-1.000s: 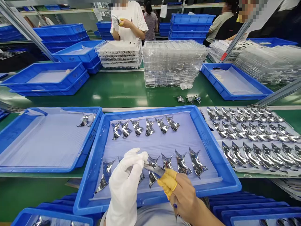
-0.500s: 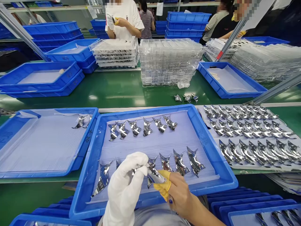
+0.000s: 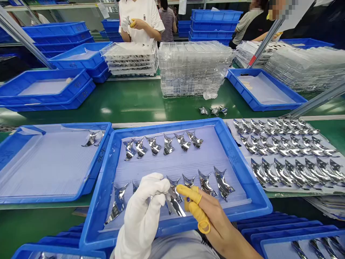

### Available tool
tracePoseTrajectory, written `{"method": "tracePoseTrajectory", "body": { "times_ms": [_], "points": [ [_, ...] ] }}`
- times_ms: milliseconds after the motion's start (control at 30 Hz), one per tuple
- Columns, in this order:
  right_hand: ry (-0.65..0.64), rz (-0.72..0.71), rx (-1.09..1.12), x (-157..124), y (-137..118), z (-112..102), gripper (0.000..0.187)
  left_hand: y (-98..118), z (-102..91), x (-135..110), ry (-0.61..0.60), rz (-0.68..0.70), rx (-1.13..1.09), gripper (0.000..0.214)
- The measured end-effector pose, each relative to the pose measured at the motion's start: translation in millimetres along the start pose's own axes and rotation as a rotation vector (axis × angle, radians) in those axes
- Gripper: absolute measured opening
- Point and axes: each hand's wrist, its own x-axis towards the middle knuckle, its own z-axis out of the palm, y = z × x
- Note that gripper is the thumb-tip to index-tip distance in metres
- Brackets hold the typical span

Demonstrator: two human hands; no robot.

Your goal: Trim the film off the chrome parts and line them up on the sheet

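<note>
My left hand (image 3: 145, 212), in a white glove, pinches a curved, shiny chrome part (image 3: 176, 207) between thumb and fingers above the blue tray (image 3: 265, 210). Just right of that part, my right hand (image 3: 205, 212) wears yellow finger cots; its index finger stretches toward the part and the thumb is apart below it. A small dark blue spot shows between them, too small to name. Beneath the hands, the paper-lined tray holds two rows of similar chrome parts (image 3: 207, 183). Some front-row parts are partly hidden by my left hand.
On the left is another blue tray (image 3: 104, 162) with two chrome parts. To the right, chrome parts (image 3: 285, 171) lie in rows on a white sheet. Stacked clear plastic trays (image 3: 195, 70) stand across the green table (image 3: 129, 97). A co-worker (image 3: 141, 21) stands behind.
My right hand has let go of the chrome part and drawn slightly right, its index finger now extended. The part's free end tilts lower. My left hand keeps its pinch.
</note>
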Motion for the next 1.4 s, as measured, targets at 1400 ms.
{"method": "tracePoseTrajectory", "body": {
  "times_ms": [1400],
  "points": [
    [0.294, 0.016, 0.319, 12, 5, 43, 0.036, 3, 26.0, -15, 0.144, -0.69, -0.37, 0.03]
  ]
}}
